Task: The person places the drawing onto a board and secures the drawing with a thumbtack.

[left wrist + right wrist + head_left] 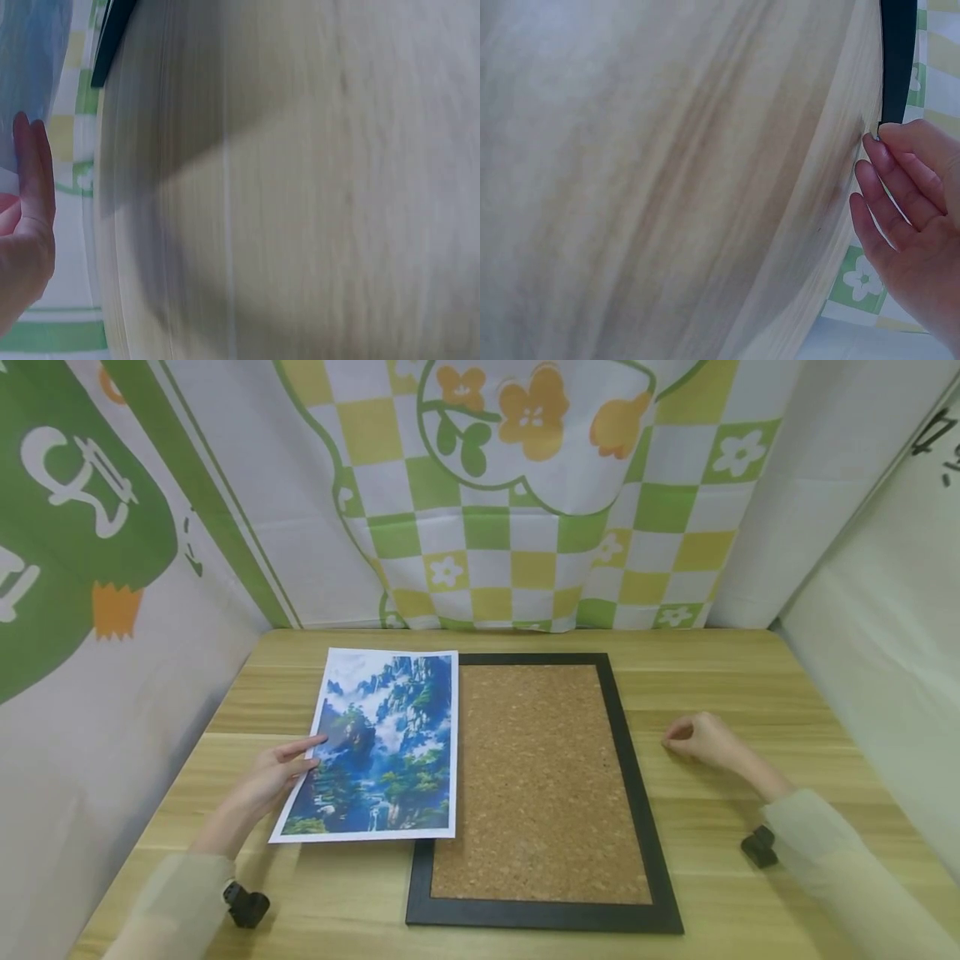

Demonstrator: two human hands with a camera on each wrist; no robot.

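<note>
My left hand [266, 781] pinches the left edge of a printed landscape picture [382, 743] of blue mountains and trees, fingers on its face. In the left wrist view the picture's underside [30, 67] shows beside the fingers. The sheet hangs over the left side of a cork board [543, 777] with a black frame, casting a shadow below. To the right of the board, my right hand [705, 741] is close over the table. In the right wrist view its thumb and forefinger [877, 146] meet at the tips; I cannot tell whether something tiny is between them.
A wood-grain table [757, 693] carries the board. Behind it hangs a green, yellow and white checked cloth [517, 543], with pale cloth walls at both sides. A small black device [246, 906] sits on the left sleeve, another [759, 846] on the right.
</note>
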